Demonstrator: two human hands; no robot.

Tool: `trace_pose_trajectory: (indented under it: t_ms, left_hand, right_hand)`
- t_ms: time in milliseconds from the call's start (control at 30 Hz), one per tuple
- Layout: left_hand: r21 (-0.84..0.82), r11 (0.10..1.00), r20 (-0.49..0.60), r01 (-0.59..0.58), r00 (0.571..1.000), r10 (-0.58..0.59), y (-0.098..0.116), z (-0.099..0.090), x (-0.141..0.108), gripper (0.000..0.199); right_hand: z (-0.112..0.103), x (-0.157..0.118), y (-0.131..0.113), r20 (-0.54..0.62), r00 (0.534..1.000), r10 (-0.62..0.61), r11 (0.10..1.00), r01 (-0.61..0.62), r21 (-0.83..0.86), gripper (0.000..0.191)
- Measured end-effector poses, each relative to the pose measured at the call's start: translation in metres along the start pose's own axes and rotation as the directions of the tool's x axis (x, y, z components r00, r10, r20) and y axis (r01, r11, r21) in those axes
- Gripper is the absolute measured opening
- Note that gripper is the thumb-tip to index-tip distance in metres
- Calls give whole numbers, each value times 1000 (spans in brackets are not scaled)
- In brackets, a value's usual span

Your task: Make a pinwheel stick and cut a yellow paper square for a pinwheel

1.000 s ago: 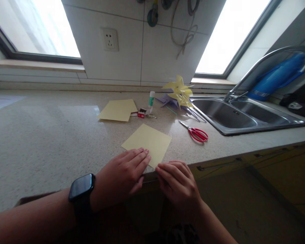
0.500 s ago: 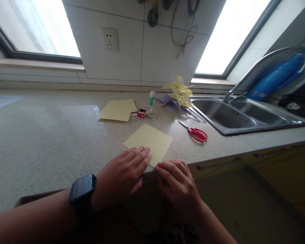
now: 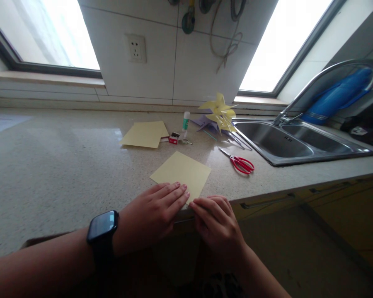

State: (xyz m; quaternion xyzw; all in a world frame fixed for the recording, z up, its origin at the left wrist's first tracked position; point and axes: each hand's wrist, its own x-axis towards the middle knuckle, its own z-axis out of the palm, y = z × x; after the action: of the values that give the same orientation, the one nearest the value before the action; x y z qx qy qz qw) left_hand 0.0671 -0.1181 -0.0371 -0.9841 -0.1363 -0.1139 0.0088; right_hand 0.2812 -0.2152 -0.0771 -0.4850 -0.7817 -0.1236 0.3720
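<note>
A square sheet of pale yellow paper (image 3: 180, 169) lies at the counter's front edge, one corner pointing toward me. My left hand (image 3: 157, 213), with a dark watch (image 3: 102, 225) on the wrist, rests on it with the fingers stretched out flat. At the near corner, my right hand (image 3: 219, 225) pinches the paper between thumb and fingers; that corner is mostly hidden. Red-handled scissors (image 3: 238, 161) lie to the right of the sheet. Behind it are more yellow paper (image 3: 143, 134), a small red box (image 3: 173, 138) and an upright glue stick (image 3: 185, 122).
Yellow paper pinwheels (image 3: 219, 111) and a purple pinwheel (image 3: 202, 121) lie near the wall, their sticks toward the sink. A double steel sink (image 3: 272, 159) with a tall faucet (image 3: 311, 85) is on the right. The speckled counter (image 3: 65, 174) stretches left.
My left hand has slid slightly right across the paper, its fingertips closer to my right hand. The right hand keeps its pinch at the corner.
</note>
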Motion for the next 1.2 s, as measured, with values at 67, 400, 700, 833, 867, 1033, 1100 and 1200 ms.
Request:
trace_pose_trajectory:
  t_ms: [67,400,700,833,867,1033,1100,1200]
  left_hand:
    - [-5,1000,-15,0,1000,0,0,0,-1,64]
    - [39,999,0,-14,1000,14,-1,4,-1,62]
    - [11,1000,10,1,1000,-1,3,-3,0,57]
    - [15,1000,-5,-7,1000,7,4,-4,0,54]
    - [16,1000,-7,-13,1000,13,4,-3,-1,53]
    - [20,999,-19,-32,999,32,3,-3,-1,53]
    - [19,999,-20,-32,999,33,3,-3,0,54]
    - [21,999,-15,-37,999,37,2,-2,0,54]
  right_hand:
    - [0,0,0,-6,1000,-1,1000,1,-5,39]
    - [4,-1,1,-27,1000,9,999,-10,-32,41]
    - [5,-5,0,-147,989,29,995,-14,100,33]
    - [5,-11,2,-115,993,-12,996,22,86,36]
    - [5,-12,2,-112,994,-8,996,17,85,36]
    - [5,-7,0,-135,991,12,996,0,89,27]
    - [5,-5,-1,-145,989,7,996,6,91,26]
    - [6,-2,-2,-159,987,7,996,7,90,28]
